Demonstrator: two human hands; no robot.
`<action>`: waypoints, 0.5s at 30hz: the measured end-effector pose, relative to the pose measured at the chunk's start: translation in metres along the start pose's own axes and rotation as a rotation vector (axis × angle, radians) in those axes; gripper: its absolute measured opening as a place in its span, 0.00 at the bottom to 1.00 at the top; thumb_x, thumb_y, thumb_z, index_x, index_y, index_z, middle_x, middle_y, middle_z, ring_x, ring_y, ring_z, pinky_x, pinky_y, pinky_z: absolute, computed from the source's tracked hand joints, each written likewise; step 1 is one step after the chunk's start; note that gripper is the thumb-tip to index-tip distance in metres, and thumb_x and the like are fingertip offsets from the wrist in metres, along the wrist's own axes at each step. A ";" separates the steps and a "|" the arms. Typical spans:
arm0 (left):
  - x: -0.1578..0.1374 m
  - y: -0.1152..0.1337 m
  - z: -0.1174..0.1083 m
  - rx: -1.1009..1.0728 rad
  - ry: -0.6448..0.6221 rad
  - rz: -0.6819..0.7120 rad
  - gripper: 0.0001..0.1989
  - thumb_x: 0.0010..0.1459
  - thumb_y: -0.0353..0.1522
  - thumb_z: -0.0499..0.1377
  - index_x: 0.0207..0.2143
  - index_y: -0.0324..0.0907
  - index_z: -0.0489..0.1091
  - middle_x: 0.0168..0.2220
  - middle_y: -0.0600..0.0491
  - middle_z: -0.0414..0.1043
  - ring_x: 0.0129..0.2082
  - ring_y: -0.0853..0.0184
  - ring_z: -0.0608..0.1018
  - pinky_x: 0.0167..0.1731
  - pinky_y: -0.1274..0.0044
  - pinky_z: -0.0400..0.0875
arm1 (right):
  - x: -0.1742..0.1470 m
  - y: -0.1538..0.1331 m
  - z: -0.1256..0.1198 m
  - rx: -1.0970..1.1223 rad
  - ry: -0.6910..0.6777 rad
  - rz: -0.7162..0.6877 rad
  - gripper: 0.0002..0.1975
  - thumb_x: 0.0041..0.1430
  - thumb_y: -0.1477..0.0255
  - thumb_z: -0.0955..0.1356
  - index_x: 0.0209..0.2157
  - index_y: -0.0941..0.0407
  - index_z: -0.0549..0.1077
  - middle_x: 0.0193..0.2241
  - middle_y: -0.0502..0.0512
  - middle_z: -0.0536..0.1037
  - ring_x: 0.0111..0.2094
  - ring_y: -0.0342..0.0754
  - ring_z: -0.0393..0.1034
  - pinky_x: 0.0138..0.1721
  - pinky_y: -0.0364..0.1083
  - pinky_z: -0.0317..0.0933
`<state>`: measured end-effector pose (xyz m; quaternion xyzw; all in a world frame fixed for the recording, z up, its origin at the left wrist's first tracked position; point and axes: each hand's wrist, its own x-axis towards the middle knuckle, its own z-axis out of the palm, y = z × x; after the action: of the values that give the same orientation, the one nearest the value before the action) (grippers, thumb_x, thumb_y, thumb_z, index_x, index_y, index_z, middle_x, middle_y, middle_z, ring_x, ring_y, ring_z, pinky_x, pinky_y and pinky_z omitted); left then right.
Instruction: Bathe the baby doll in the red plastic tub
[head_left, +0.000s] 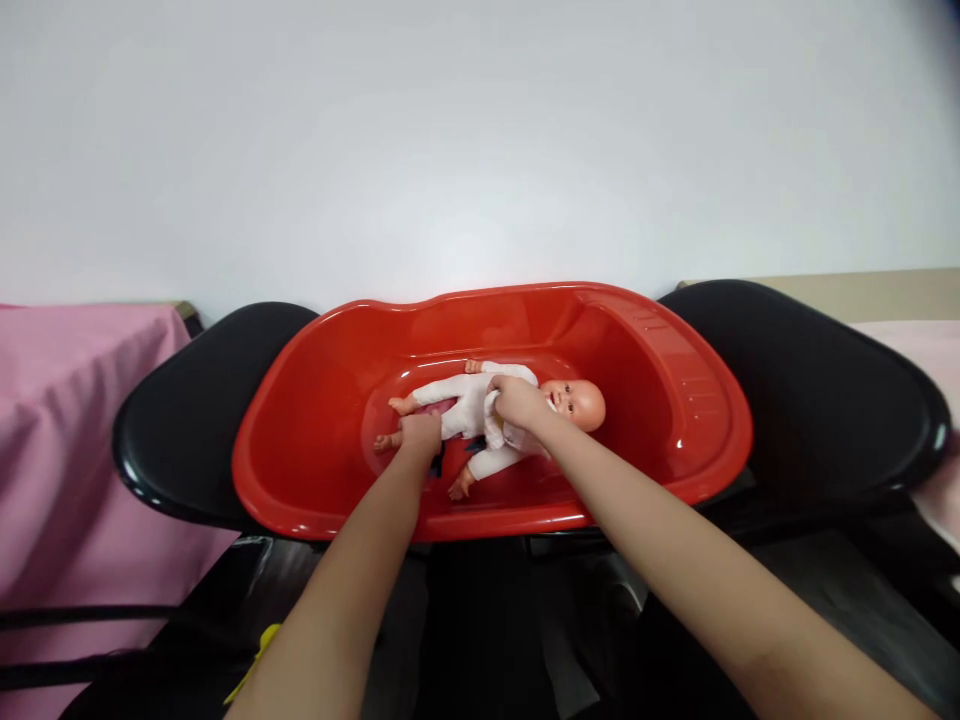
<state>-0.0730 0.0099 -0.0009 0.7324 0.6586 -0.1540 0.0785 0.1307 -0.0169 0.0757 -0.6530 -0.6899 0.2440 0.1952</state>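
Baby doll point(487, 415) lay on its back at the centre of the frame, in the bottom of a red baby bathtub point(315, 440), feet to the left and head to the right, probably so both hands could reach its clothing. The left hand point(420, 435) was closed on the white romper point(472, 405) at the legs. The right hand point(517, 402) pinched the fabric at the chest, just left of the head. Black chairs point(810, 390) propped the tub.
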 end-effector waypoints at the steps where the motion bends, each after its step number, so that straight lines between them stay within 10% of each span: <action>1: -0.002 0.000 -0.001 0.018 0.007 0.007 0.33 0.63 0.30 0.66 0.69 0.40 0.66 0.60 0.32 0.76 0.59 0.38 0.78 0.55 0.55 0.73 | 0.000 0.000 0.003 -0.025 -0.010 0.013 0.20 0.56 0.81 0.67 0.48 0.57 0.81 0.42 0.60 0.86 0.42 0.53 0.79 0.42 0.45 0.63; 15: -0.008 -0.010 0.008 -0.103 0.061 0.021 0.32 0.62 0.35 0.65 0.68 0.47 0.66 0.60 0.36 0.77 0.57 0.43 0.81 0.55 0.57 0.73 | 0.005 0.003 0.014 -0.195 0.299 0.010 0.22 0.68 0.80 0.60 0.58 0.57 0.74 0.59 0.66 0.76 0.58 0.59 0.68 0.52 0.54 0.60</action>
<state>-0.0840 0.0016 -0.0047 0.7386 0.6600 -0.0967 0.0977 0.1247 -0.0132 0.0623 -0.7012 -0.6703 0.0770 0.2303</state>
